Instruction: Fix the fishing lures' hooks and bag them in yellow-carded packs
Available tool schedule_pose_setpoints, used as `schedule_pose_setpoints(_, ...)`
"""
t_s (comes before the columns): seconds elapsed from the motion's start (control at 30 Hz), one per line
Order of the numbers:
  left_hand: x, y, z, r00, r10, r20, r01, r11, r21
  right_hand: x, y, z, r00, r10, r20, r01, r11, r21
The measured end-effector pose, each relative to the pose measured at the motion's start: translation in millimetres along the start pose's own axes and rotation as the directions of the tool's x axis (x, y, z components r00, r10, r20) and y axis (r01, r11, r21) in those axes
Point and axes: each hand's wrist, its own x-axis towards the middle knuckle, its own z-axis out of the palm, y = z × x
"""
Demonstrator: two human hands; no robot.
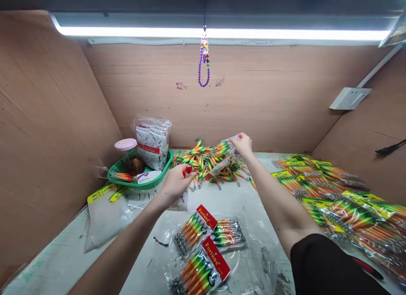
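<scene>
Right hand [243, 145] has its fingers closed on a clear packet [233, 149] at the back, over the pile of striped lures [203, 160]. Left hand [178, 181] is at the pile's near left, fingers bent in around something red [187, 171], beside the green basket [149, 186]. Nearer, red-topped packs [198, 271] lie on the tabletop [142, 257].
</scene>
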Motion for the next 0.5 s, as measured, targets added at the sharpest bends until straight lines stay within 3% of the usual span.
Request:
schedule_pose_setpoints(0.13,-15,-11,24.6,0.995,-0.004,0.102,-0.007,0.994,0.107,7,-1,-16,0.999,0.034,-0.035,-0.030,0.992,0.120)
schedule_pose_setpoints(0.27,-14,1,61.4,0.979,0.008,0.203,-0.039,0.988,0.147,9,-7,-25,0.995,0.062,-0.079,-0.042,0.973,0.229)
schedule_pose_setpoints(0.5,-7,31,108.7,0.986,-0.120,0.119,0.094,0.974,0.204,2,-6,-37,0.983,0.048,-0.179,0.016,0.941,0.338)
